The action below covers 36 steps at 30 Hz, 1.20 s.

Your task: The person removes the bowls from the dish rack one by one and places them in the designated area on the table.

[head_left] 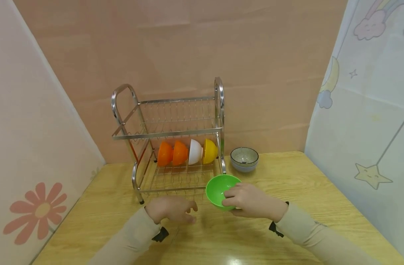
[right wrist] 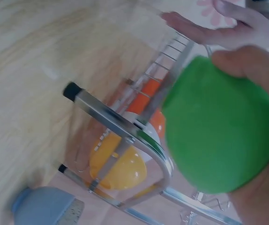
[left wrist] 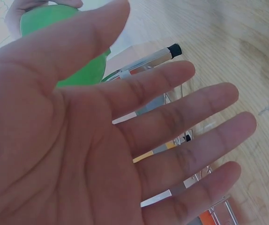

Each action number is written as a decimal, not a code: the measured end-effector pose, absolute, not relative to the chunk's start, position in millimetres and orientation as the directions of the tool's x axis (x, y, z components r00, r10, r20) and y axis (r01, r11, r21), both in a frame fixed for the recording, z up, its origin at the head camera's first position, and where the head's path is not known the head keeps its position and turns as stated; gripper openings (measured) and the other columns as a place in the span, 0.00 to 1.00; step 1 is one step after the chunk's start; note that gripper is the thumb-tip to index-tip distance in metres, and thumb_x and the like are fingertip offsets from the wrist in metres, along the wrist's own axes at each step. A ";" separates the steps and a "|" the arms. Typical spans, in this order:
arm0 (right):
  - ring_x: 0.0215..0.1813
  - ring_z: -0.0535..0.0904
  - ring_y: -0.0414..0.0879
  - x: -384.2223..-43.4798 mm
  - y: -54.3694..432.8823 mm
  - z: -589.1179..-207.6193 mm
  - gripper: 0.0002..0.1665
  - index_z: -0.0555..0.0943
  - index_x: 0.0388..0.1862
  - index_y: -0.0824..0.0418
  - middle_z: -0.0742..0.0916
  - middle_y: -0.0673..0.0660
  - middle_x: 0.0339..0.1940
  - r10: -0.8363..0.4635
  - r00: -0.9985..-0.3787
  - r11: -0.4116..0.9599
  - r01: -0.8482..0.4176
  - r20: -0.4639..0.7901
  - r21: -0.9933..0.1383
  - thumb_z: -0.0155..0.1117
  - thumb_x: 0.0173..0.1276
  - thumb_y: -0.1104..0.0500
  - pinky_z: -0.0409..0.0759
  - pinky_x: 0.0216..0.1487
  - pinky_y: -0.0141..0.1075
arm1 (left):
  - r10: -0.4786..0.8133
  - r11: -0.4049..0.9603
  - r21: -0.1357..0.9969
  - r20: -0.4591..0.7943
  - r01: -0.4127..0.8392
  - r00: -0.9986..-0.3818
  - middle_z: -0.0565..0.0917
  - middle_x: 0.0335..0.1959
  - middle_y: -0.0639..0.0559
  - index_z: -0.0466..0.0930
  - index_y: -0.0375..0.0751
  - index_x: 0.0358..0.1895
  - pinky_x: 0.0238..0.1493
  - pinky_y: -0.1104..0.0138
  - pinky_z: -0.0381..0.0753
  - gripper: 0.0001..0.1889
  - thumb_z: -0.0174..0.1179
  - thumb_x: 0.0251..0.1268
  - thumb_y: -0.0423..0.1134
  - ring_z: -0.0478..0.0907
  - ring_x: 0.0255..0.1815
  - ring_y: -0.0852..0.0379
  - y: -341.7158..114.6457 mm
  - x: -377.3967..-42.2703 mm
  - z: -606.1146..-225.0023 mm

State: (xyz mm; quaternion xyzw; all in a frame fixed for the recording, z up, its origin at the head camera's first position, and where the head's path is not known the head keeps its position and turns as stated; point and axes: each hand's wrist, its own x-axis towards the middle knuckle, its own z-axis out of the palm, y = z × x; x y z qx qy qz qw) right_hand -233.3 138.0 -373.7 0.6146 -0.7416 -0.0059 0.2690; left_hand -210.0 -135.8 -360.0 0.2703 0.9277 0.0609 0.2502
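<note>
Wood-grain table (head_left: 288,221): green bowl (head_left: 217,189) gripped by the right hand (head_left: 253,200).
Left hand (head_left: 172,208) holds nothing, fingers extended, left of the bowl and apart from it; farther back, a metal rack (head_left: 168,134) carries 4 bowls (head_left: 195,152) on edge on its lower tier.

The left sleeve (head_left: 129,235) and right sleeve (head_left: 298,225) are long, light tan and a bit wrinkly. A small black strap (head_left: 160,235) pokes out of each.
</note>
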 end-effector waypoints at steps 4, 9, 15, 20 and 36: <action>0.30 0.75 0.34 -225.5 143.8 -362.6 0.17 0.80 0.34 0.48 0.81 0.41 0.29 -0.934 -0.226 0.290 -0.932 0.277 0.216 0.78 0.47 0.55 0.75 0.32 0.28 | 0.535 0.844 0.235 -0.432 0.482 -0.726 0.83 0.52 0.51 0.76 0.50 0.60 0.54 0.57 0.78 0.22 0.59 0.67 0.53 0.80 0.52 0.54 -134.9 -211.3 -359.3; 0.27 0.69 0.31 -216.9 150.1 -351.6 0.15 0.81 0.40 0.49 0.81 0.40 0.30 -0.925 -0.373 0.378 -0.922 0.075 0.078 0.74 0.53 0.56 0.73 0.30 0.27 | 0.533 0.845 0.227 -0.437 0.484 -0.725 0.83 0.53 0.51 0.76 0.51 0.60 0.55 0.57 0.78 0.21 0.58 0.68 0.54 0.80 0.53 0.54 -133.8 -211.1 -357.9; 0.38 0.80 0.36 -221.1 159.1 -350.0 0.16 0.82 0.45 0.53 0.86 0.43 0.40 -0.858 -0.513 0.514 -0.857 -0.031 -0.043 0.71 0.58 0.55 0.80 0.40 0.35 | 0.530 0.847 0.249 -0.449 0.470 -0.719 0.82 0.53 0.50 0.75 0.50 0.60 0.54 0.57 0.78 0.21 0.58 0.68 0.53 0.79 0.53 0.53 -132.2 -210.1 -355.9; 0.49 0.82 0.45 -224.3 164.5 -348.2 0.22 0.80 0.55 0.59 0.86 0.50 0.50 -0.768 -0.634 0.641 -0.761 -0.094 -0.102 0.68 0.63 0.54 0.80 0.51 0.44 | 0.529 0.849 0.265 -0.453 0.457 -0.718 0.82 0.54 0.50 0.75 0.51 0.61 0.54 0.57 0.78 0.21 0.58 0.68 0.52 0.79 0.54 0.54 -131.4 -208.8 -355.4; 0.36 0.77 0.40 -255.7 175.8 -379.7 0.12 0.75 0.50 0.55 0.81 0.45 0.34 -0.708 -0.705 0.705 -0.702 -0.041 -0.103 0.62 0.69 0.57 0.79 0.38 0.41 | 0.551 0.834 0.257 -0.437 0.489 -0.711 0.83 0.52 0.51 0.75 0.50 0.60 0.53 0.59 0.79 0.21 0.57 0.69 0.53 0.80 0.51 0.55 -129.5 -208.5 -356.7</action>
